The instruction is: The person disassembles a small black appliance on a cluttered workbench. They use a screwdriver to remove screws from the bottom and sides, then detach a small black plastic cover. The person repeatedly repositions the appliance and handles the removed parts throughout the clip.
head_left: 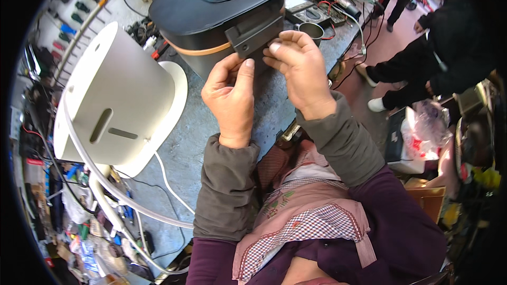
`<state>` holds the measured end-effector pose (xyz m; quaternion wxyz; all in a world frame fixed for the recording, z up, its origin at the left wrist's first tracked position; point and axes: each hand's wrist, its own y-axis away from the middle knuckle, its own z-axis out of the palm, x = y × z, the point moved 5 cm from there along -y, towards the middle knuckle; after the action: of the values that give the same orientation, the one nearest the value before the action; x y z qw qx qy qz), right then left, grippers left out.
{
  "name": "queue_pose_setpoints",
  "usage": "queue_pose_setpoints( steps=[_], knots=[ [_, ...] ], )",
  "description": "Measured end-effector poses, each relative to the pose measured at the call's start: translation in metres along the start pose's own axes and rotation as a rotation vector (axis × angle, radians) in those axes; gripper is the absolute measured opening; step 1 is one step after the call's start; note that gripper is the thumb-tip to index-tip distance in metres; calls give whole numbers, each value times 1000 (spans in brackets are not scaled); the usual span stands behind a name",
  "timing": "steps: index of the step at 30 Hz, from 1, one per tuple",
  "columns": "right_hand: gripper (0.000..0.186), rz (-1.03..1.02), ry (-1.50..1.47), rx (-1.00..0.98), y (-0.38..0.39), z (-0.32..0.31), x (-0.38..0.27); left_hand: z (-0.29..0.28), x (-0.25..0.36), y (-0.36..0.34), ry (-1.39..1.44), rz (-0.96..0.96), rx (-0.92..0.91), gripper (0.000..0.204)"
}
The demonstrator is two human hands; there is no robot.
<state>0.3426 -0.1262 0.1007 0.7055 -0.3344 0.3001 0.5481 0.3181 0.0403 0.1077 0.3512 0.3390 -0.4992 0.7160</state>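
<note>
A black lidded appliance [179, 16] with rounded corners and an orange band below its lid stands on the bench at the top middle. Against its front is a dark, flat plastic piece [253, 32] with a small round hole near its left end; I cannot tell whether it is fixed there or loose. My left hand [229, 100] is closed, thumb and forefinger pinching at the piece's lower left corner. At its right end, my right hand [306, 71] has bent fingers and thumb closed on it. Parts of the fingertips are hidden behind the piece.
Left of the appliance, a large cream-white housing [113, 95] with two slots lies on the blue-grey bench [179, 150]. A pale hose [121, 195] bends below it. Behind are a metal cup [310, 30], a meter [311, 15] and cables. People stand at the right.
</note>
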Motion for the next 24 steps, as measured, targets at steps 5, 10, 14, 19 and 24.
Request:
queue_pose_setpoints(
  steps=[5, 10, 14, 19, 24],
  knots=[
    [68, -332, 377, 96, -11, -10, 28, -6, 5, -7, -347, 202, 16, 18],
    [90, -202, 300, 21, -38, -22, 51, -6, 15, -10, -805, 562, 31, 18],
    [102, -170, 223, 23, -43, -24, 43, 5, 18, -13, -881, 781, 68, 21],
    [99, -118, 300, -4, -24, 2, 28, -13, 31, -34, -767, 739, 194, 20],
    [86, -244, 214, 2, -38, 21, 17, -14, 52, -89, -701, 656, 185, 17]
  ],
)
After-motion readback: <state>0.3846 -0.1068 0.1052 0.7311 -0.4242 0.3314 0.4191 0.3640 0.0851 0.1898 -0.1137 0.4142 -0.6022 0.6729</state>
